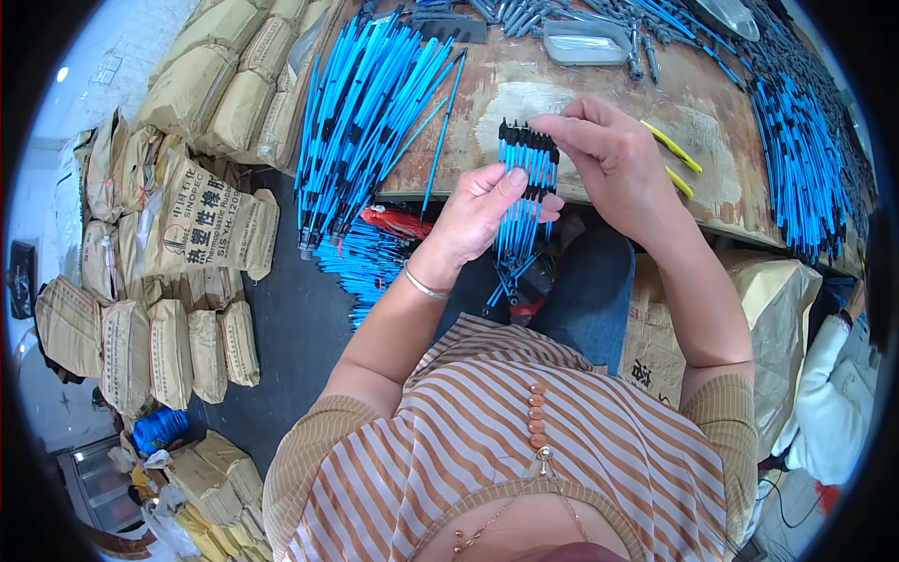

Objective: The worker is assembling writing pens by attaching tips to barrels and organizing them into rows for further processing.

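My left hand [479,211] is closed round a bundle of thin blue rods [526,173] with black fittings, held upright over my lap near the table's front edge. Their black tips form a row at the top, while the lower ends fan out and cross. My right hand [609,150] is at the upper right of the bundle, thumb and fingers pinched together by the black tips. What exactly it pinches is too small to make out. Just beyond that wrist lies a tool with yellow handles [672,146], partly hidden by my hand.
Loose blue rods [365,112] cover the table's left side, and another heap [801,159] lies at the right. A clear plastic tray [587,44] and dark grey parts [534,14] sit at the back. Paper sacks [201,220] are stacked leftward. A white sleeve [824,384] shows at far right.
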Tool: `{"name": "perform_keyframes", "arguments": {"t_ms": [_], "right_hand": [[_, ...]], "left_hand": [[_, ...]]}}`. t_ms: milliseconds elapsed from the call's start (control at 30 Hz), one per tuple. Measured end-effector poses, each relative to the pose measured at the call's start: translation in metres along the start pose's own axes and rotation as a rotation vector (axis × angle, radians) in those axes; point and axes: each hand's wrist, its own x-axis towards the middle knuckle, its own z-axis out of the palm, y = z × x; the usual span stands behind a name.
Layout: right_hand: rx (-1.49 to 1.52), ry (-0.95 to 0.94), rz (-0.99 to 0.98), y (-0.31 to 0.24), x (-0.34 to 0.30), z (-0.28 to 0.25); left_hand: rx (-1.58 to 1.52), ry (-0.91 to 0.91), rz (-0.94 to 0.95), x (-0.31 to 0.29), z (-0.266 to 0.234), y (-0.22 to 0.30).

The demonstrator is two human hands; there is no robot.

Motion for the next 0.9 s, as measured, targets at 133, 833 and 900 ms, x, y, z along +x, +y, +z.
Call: {"name": "perform_keyframes", "arguments": {"t_ms": [133, 833, 900], "right_hand": [[-0.058, 0.002, -0.013, -0.003, -0.001, 0.000], [-0.128, 0.008, -0.007, -0.008, -0.001, -0.001], [-0.151, 0.027, -0.021, -0.009, -0.002, -0.001]], "left_hand": [[0.015, 0.001, 0.008, 0.001, 0.000, -0.001], [0.095, 0.039, -0.003, -0.001, 0.000, -0.003], [0.109, 0.039, -0.009, -0.001, 0.000, -0.003]]}}
